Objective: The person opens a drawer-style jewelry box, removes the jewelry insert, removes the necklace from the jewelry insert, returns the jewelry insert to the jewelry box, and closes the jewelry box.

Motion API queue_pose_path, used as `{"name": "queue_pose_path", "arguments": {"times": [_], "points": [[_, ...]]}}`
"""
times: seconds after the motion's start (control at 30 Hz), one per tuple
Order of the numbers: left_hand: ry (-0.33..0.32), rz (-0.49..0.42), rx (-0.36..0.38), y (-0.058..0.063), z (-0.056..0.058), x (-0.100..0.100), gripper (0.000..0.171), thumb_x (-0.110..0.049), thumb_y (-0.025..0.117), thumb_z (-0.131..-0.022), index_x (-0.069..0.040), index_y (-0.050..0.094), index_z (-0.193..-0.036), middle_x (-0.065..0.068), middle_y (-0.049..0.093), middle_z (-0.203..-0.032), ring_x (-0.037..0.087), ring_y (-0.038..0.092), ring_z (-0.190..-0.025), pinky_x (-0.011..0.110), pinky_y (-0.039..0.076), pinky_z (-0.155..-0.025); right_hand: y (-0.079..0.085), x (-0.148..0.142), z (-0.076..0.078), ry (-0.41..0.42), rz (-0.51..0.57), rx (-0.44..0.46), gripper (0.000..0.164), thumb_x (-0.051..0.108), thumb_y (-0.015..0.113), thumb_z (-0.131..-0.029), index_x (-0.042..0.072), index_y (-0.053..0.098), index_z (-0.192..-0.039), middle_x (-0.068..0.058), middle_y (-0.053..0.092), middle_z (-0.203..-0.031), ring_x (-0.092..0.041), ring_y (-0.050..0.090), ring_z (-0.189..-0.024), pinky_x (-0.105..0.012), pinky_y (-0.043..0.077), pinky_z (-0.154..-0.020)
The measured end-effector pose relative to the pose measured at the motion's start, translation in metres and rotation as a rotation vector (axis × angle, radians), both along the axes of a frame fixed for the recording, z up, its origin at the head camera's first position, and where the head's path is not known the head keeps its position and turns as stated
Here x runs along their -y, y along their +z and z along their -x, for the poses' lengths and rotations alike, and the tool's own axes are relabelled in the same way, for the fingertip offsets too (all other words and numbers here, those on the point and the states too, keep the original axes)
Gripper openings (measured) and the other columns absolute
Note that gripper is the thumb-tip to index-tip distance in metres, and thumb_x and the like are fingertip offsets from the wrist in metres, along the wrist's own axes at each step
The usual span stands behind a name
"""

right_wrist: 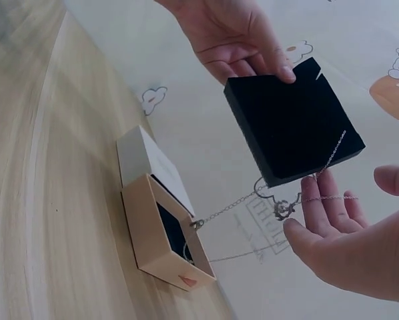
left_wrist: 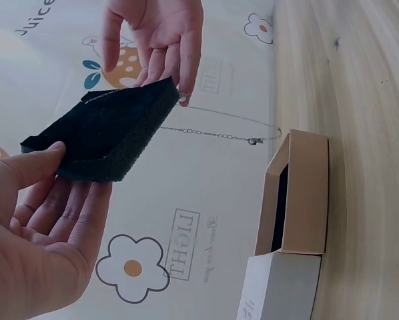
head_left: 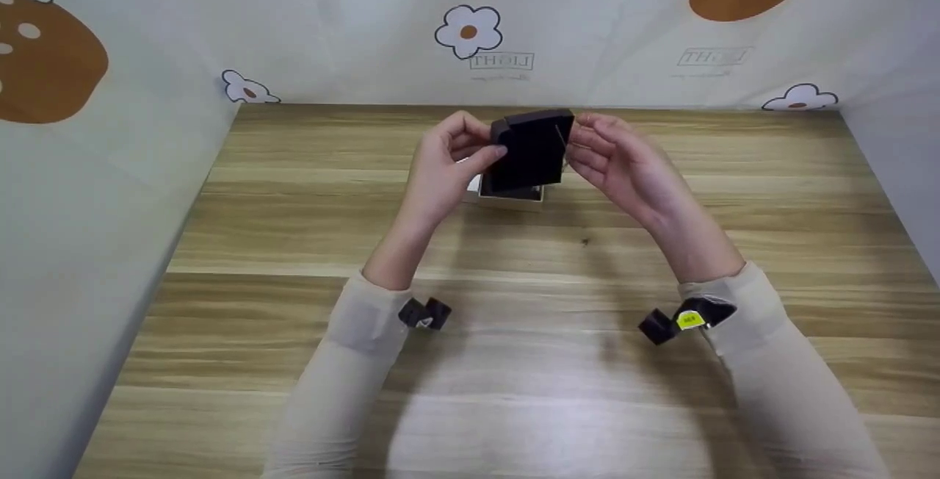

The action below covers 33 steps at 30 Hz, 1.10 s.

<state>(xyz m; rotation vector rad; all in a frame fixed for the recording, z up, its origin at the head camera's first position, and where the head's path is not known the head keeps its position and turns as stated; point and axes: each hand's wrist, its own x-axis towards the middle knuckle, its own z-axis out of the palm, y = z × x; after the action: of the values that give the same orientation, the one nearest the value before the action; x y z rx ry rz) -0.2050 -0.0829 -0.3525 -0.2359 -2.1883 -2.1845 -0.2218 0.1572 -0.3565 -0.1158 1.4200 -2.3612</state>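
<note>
My left hand (head_left: 440,167) pinches a black foam jewelry insert (head_left: 532,148) by one edge, thumb on its top face and fingers beneath. A thin silver necklace chain (right_wrist: 334,152) crosses a corner of the insert and hangs below it. Its small ornate pendant (right_wrist: 283,211) dangles near the fingertips of my right hand (head_left: 631,167). That hand's fingers are extended beside the insert's far corner, with the chain lying across them. Under the insert, an open peach-coloured box (left_wrist: 306,193) with a dark interior stands on the table. The lower chain hangs close to the box opening.
A white box part (left_wrist: 283,287) stands against the peach box. The wood-grain table (head_left: 308,244) runs back to a pale wall covering (head_left: 352,31) printed with flowers. Dark wrist cameras (head_left: 426,314) are strapped over both sleeves.
</note>
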Motion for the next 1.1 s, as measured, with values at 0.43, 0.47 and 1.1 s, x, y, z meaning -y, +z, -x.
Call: {"name": "queue_pose_path", "arguments": {"times": [0.43,0.47,1.1], "points": [[0.001,-0.018,-0.024,0.0002,0.0006,0.0035,0.013,0.005,0.07,-0.086,-0.004,0.063,-0.09,0.008,0.072,-0.093,0.012,0.07,-0.087,0.025,0.06,-0.081,-0.0024,0.0032,-0.002,-0.009,-0.063,-0.02,0.013,0.012,0.045,-0.105,0.008,0.054,-0.112,-0.003,0.071,-0.101,-0.017,0.07,-0.097,-0.027,0.053,-0.098],[0.001,-0.019,-0.026,0.0003,0.0006,0.0037,0.013,0.005,0.07,-0.086,-0.004,0.063,-0.09,0.008,0.072,-0.093,0.012,0.07,-0.088,0.025,0.06,-0.082,-0.0022,0.0037,-0.0021,-0.011,-0.07,-0.02,0.013,0.012,0.045,-0.105,0.008,0.054,-0.113,-0.003,0.071,-0.1,-0.017,0.07,-0.096,-0.027,0.053,-0.097],[0.019,-0.003,-0.014,-0.0029,0.002,0.0057,0.013,0.006,0.07,-0.086,-0.004,0.062,-0.09,0.007,0.071,-0.092,0.01,0.069,-0.086,0.023,0.059,-0.081,-0.0046,0.0042,-0.0022,-0.021,-0.157,-0.044,0.022,0.009,0.042,-0.105,0.011,0.063,-0.102,0.0,0.07,-0.086,-0.012,0.069,-0.078,-0.025,0.058,-0.085]]}}
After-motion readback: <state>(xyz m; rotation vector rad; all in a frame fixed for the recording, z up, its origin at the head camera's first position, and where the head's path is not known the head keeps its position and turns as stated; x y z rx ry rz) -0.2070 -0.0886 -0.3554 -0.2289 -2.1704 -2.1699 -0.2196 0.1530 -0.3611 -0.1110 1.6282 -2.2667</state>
